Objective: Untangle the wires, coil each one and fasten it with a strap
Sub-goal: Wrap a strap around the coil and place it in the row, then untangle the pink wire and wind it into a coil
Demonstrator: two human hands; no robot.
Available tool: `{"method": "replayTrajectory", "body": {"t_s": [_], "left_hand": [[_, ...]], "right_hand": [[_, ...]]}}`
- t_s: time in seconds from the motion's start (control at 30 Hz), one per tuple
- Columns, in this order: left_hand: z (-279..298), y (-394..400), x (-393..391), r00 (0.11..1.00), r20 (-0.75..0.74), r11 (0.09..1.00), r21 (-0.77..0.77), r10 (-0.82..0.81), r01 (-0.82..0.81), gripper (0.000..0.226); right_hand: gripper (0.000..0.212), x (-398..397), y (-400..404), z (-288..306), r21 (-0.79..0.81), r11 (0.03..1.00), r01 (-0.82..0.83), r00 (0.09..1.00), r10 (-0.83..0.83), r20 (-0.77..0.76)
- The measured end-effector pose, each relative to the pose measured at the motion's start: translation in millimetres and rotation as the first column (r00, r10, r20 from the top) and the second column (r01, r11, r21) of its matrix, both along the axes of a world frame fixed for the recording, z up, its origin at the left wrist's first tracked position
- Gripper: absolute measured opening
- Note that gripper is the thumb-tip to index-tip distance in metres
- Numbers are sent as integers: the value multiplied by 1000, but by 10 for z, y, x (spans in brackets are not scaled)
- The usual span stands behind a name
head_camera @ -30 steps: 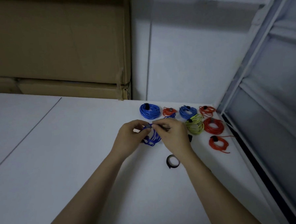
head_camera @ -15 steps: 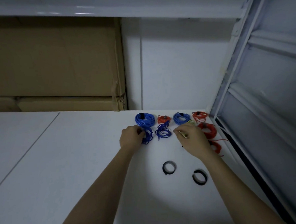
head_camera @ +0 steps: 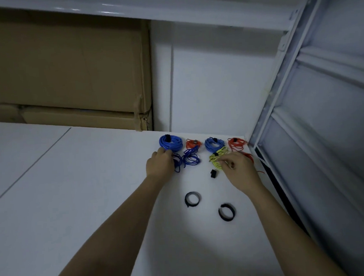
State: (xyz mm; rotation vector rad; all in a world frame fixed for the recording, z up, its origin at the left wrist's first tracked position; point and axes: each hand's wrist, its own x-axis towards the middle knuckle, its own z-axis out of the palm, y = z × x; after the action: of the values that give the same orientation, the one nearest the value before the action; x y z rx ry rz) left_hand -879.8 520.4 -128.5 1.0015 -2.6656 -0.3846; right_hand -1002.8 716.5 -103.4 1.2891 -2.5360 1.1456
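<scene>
- The dark blue coil is held by the left hand just below the big blue coil; it is best set down flat, loops kept together
- The yellow coil is touched by the right hand; whether it is pinched cannot be told; a strap lies nearer the wrist
- Since half a second ago, the right hand is drawn back, baring the yellow coil

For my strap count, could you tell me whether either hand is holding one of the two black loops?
No, both black strap loops lie untouched on the table.
</scene>
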Motion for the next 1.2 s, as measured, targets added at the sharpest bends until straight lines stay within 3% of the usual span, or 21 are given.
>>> {"method": "replayTrajectory", "body": {"t_s": [0.2,0.4,0.6,0.9,1.2], "left_hand": [[79,145,118,995,-101,999,25,-17,20,29],[170,119,517,982,-188,982,-189,-10,-26,38],[430,-207,1285,977,-129,907,-369,167,-204,40],[884,-1018,3212,814,-36,734,-409,580,-542,35],[993,-2024,5211,697,-94,645,-306,711,-700,38]], "right_hand": [[18,60,118,7,40,999,-2,999,4,-50],[21,164,-51,94,107,994,-32,986,49,-160],[28,644,-880,277,121,980,-158,927,190,-325],[39,2183,-2539,531,235,892,-386,820,448,-357],[39,4158,-4032,615,279,792,-543,709,611,-353]]}}
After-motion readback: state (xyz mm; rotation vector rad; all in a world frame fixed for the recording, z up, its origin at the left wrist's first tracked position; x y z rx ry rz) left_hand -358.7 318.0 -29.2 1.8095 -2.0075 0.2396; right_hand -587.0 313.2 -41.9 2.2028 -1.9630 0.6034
